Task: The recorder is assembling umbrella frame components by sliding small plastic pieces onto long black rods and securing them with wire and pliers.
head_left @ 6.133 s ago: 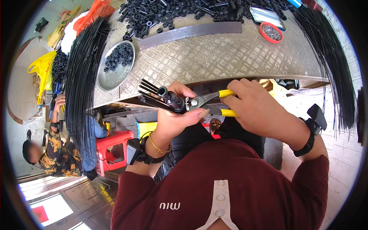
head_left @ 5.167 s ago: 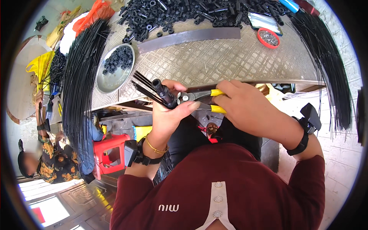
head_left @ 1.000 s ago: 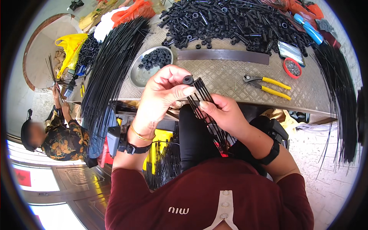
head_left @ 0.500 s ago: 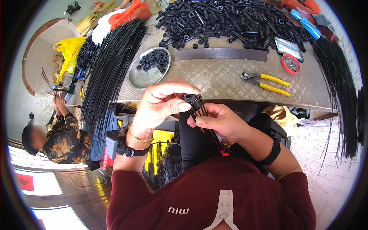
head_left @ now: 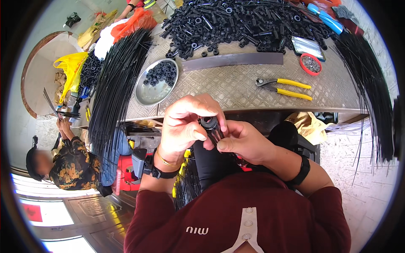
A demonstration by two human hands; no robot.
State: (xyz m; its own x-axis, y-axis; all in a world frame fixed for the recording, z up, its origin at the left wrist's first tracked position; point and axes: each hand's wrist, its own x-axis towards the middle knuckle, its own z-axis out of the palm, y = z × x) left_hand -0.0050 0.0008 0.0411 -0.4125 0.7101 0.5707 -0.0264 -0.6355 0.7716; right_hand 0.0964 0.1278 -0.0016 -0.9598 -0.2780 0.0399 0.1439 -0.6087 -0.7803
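Note:
In front of my chest, above my lap, I hold a round black plastic hub (head_left: pixel 208 122) with a hole in its top end. Thin black rods (head_left: pixel 216 135) run down from it, close together. The thumb and fingers of my left hand (head_left: pixel 179 122) are closed around the hub from the left. Lower down, my right hand (head_left: pixel 249 142) pinches the rods between thumb and fingers. My palms hide part of the piece, and its lower end is hard to make out near my shirt.
On the patterned table (head_left: pixel 211 88) lie a heap of black plastic parts (head_left: pixel 244 25), a metal bowl (head_left: pixel 145 92) of black rings, yellow-handled pliers (head_left: pixel 291 87) and a red dish (head_left: pixel 311 64). Long black rods (head_left: pixel 122 80) overhang its edge. Another person (head_left: pixel 71 164) works at the left.
My left fingers have curled further around the hub, and its top has tipped a little more toward view. The table and its contents appear shifted slightly left and down.

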